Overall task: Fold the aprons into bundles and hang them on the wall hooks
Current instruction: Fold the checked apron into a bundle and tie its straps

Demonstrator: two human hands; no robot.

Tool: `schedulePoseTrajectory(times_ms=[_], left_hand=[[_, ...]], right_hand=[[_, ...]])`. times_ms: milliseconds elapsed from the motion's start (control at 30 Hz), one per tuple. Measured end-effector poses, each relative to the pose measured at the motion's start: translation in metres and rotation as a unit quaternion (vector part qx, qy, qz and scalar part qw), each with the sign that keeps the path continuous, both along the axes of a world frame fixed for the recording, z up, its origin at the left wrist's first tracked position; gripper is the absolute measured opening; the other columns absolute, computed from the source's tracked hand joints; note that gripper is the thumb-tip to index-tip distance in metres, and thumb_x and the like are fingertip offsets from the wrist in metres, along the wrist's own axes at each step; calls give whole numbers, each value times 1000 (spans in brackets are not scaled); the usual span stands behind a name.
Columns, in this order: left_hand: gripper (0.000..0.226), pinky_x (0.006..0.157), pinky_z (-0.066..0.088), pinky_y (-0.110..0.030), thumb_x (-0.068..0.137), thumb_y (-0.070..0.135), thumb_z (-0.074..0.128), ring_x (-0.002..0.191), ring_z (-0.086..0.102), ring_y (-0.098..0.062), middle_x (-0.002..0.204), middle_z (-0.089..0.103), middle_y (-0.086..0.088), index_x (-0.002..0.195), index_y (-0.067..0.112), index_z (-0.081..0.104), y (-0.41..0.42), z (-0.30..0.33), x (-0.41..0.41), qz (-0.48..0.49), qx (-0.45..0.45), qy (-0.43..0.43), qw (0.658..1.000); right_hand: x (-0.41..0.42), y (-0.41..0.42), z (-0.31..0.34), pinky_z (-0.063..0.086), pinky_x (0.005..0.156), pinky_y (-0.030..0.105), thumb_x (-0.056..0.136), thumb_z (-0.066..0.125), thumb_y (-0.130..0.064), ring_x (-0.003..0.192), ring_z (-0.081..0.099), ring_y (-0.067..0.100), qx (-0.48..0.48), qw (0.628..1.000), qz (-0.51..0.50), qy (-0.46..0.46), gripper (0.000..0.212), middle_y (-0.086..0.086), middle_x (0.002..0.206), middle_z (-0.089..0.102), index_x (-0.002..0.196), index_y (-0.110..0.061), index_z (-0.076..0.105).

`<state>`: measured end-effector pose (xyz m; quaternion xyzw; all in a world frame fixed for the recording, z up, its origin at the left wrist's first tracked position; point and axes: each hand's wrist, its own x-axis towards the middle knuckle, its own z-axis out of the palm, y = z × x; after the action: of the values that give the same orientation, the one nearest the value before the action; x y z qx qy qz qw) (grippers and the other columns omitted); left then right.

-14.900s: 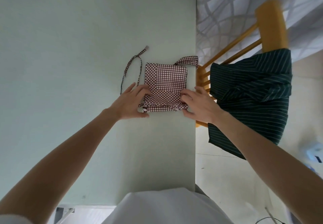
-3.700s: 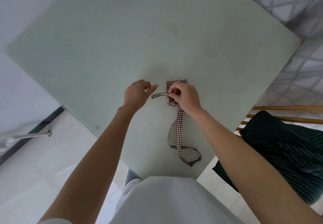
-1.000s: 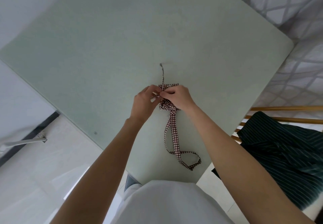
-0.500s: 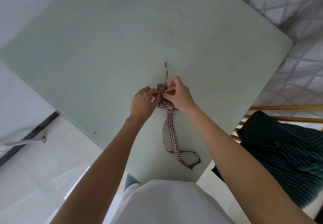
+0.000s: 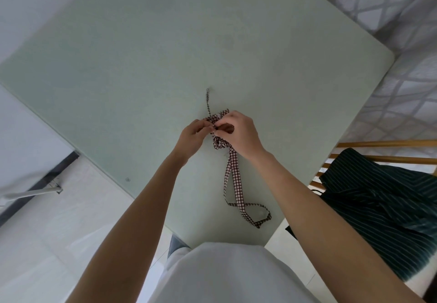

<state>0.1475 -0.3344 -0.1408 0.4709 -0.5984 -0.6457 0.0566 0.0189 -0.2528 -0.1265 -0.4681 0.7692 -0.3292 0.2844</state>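
Bundle: my small folded bundle of red-and-white checked cotton apron (image 5: 218, 143) sits on the pale green table, a little right of its middle, mostly covered by my hands.
Long axis: the bundle with its straps runs roughly away from me and toward me, from the thin tie at the far end to the loop at the near end.
Far strap: a narrow checked tie end (image 5: 208, 100) sticks out of the bundle and points straight away from me, lying flat on the table.
Near strap: a wider checked strap loop (image 5: 238, 191) trails from the bundle toward my body, crosses over itself and ends near the table's near edge.
Left hand: my left hand (image 5: 192, 134) has its fingers curled, the tips pinching the checked fabric at the bundle's left side.
Right hand: my right hand (image 5: 238, 133) is curled over the top of the bundle, thumb and forefinger pinching the fabric right against my left fingertips.
Table: smooth pale green square tabletop (image 5: 142, 66), seen corner-on.
Other apron: a dark green apron with thin white stripes (image 5: 378, 208) hangs over a wooden chair (image 5: 383, 143) to my right, well apart from the bundle.
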Motion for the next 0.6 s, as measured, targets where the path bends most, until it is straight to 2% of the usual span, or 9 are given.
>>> schedulePoseTrajectory(times_ms=[100,200,300,400,500,600], left_hand=[[9,70,39,-9,89,17,61,73,53,2,87,64,3,92,14,68,-1,-1,7,-9,-18,16,1000],[12,72,43,-7,85,9,66,73,58,7,86,67,4,97,9,69,-5,-3,19,17,-28,44,998],[8,74,44,-8,83,11,69,74,60,5,85,68,7,89,17,69,-11,-7,26,-5,-57,33,998],[10,78,46,-12,83,15,70,79,62,1,86,69,11,84,25,68,-17,-13,31,-23,-105,13,994],[5,77,45,-9,84,17,69,77,61,7,86,67,18,88,19,71,-18,-14,33,-42,-167,-18,985],[6,76,49,-18,84,21,68,76,62,1,84,69,14,89,20,72,-17,-13,34,-57,-244,-61,966]], right_hand=[[-1,-1,-1,50,74,26,77,75,-15,75,59,10,9,1000,9,29,6,0,85,64,78,-10,71],[-2,0,-1,48,69,29,75,70,-9,71,58,14,34,999,24,30,7,-1,82,61,72,-10,64],[-3,3,1,42,60,28,66,66,-2,70,56,20,48,998,27,26,17,1,77,55,64,-11,52],[-5,3,1,47,60,34,62,63,0,77,60,28,62,998,8,21,30,9,78,55,56,-17,39],[-4,2,1,42,58,31,62,63,1,75,61,30,69,997,6,18,41,8,80,52,53,-23,30],[-4,0,1,33,55,23,62,65,0,72,57,26,84,996,4,24,43,1,77,47,52,-23,30]])
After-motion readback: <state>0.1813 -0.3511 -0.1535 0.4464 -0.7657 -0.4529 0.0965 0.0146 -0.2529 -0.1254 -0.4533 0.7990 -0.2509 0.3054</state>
